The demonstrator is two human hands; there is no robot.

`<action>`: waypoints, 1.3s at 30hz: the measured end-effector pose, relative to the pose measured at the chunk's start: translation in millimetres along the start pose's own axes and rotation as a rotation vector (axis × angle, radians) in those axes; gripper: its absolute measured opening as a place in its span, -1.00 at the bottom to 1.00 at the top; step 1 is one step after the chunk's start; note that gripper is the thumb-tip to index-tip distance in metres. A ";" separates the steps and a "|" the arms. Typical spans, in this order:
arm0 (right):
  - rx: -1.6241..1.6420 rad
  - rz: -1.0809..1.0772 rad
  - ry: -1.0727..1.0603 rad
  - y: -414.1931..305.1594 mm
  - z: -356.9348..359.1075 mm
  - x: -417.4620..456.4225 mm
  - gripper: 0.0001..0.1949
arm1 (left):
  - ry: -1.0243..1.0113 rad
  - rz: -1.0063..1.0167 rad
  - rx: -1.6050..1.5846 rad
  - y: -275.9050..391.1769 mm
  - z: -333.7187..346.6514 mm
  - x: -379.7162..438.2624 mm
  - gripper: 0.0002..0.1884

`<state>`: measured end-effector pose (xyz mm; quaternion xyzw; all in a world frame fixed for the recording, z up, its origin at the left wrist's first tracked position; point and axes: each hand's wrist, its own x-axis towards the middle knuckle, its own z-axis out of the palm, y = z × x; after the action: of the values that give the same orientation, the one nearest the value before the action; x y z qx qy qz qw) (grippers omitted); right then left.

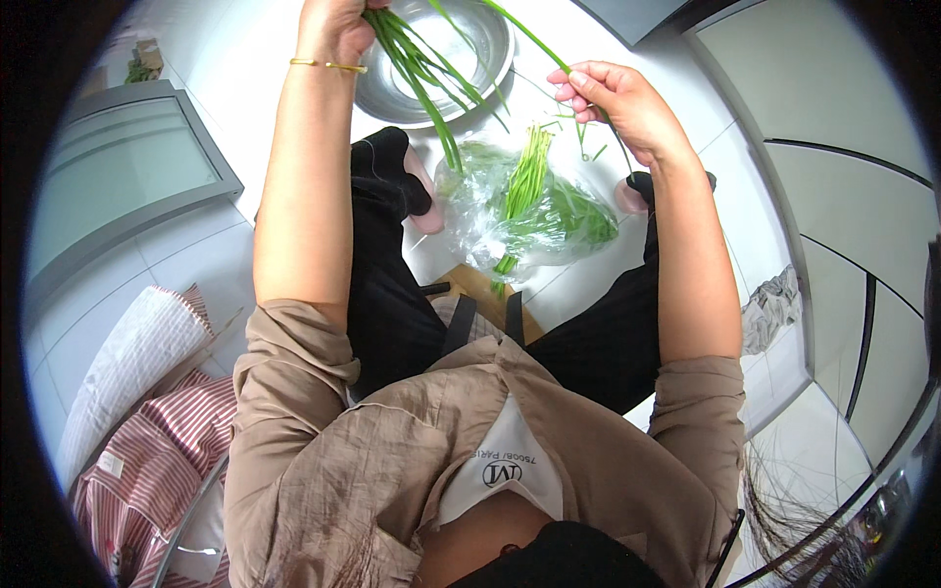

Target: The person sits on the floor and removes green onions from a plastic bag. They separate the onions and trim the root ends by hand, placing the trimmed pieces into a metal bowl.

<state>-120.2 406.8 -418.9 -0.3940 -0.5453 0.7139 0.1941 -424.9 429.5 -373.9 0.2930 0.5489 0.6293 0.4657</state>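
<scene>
My left hand [340,31], at the top edge of the view and partly cut off, grips a bunch of green garlic chives [412,62] whose leaves hang down to the right. Pinched between the thumb and fingers of my right hand [617,97] is a single long chive stalk [535,40]. Behind the bunch stands a round stainless steel basin [502,44] on the floor. Between my feet lies a clear plastic bag [467,209] with more chives [526,176] in and on it, their pale cut ends pointing away from me.
Chive scraps [599,153] are scattered on the white tiled floor [706,165] near the bag. A grey-framed glass panel [140,140] stands at left, above striped cloth [158,441]. Pale cabinet fronts [831,213] line the right, with a crumpled grey cloth [772,312] beside them.
</scene>
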 end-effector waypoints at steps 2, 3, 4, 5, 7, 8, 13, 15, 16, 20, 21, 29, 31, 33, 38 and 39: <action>-0.001 0.033 -0.036 1.2 -3.5 0.0 -0.72 | 0.044 0.035 -0.030 5.9 -14.3 5.8 -0.87; -0.002 0.047 -0.046 4.2 -7.4 0.6 -0.72 | 0.071 0.041 -0.030 4.1 -23.4 12.7 -0.87; -0.001 0.061 -0.056 5.2 -9.7 -0.6 -0.73 | 0.069 0.050 -0.048 4.0 -31.5 18.3 -0.87; -0.005 0.067 -0.065 5.3 -11.4 -2.8 -0.73 | 0.067 0.059 -0.065 2.0 -38.6 23.1 -0.87; -0.013 0.077 -0.084 4.8 -13.4 -6.6 -0.73 | 0.084 0.061 -0.070 3.8 -40.1 22.0 -0.88; -0.018 0.089 -0.090 5.5 -15.2 -8.3 -0.73 | 0.096 0.056 -0.069 3.5 -40.7 22.3 -0.88; -0.026 0.129 -0.100 12.2 -21.9 -13.3 -0.73 | 0.082 0.058 -0.143 4.0 -64.1 33.0 -0.88; -0.026 0.143 -0.073 13.3 -22.4 -16.0 -0.74 | 0.127 0.069 -0.102 3.1 -66.4 32.3 -0.88; -0.025 0.149 -0.061 13.8 -22.4 -16.8 -0.75 | 0.138 0.071 -0.084 4.1 -64.5 30.2 -0.88; -0.020 0.152 -0.015 21.6 -31.5 -14.2 -0.77 | 0.124 0.043 -0.091 4.3 -59.0 26.8 -0.87; -0.030 0.152 -0.008 23.0 -35.7 -11.6 -0.76 | 0.113 0.043 -0.097 2.7 -58.0 26.3 -0.87; 0.061 0.062 0.151 15.6 -17.2 -5.9 -0.81 | -0.054 -0.096 -0.411 -12.9 -68.4 37.6 -0.90; 0.079 0.067 0.131 12.0 -2.1 -2.0 -0.81 | -0.074 -0.139 -0.471 -15.5 -58.5 33.0 -0.89; 0.183 0.017 0.036 9.0 6.8 0.9 -0.83 | -0.096 -0.159 -0.484 -18.1 -49.0 27.9 -0.87; 0.269 -0.064 -0.067 -3.6 22.1 0.1 -0.85 | -0.009 -0.168 -0.453 -19.6 -23.1 14.8 -0.85; 0.271 -0.069 -0.082 -6.7 25.8 0.2 -0.84 | -0.004 -0.159 -0.436 -19.1 -21.9 13.8 -0.85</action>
<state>-141.3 393.0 -410.3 -0.3156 -0.4645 0.7895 0.2477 -444.6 432.1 -399.2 0.1425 0.4206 0.6937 0.5670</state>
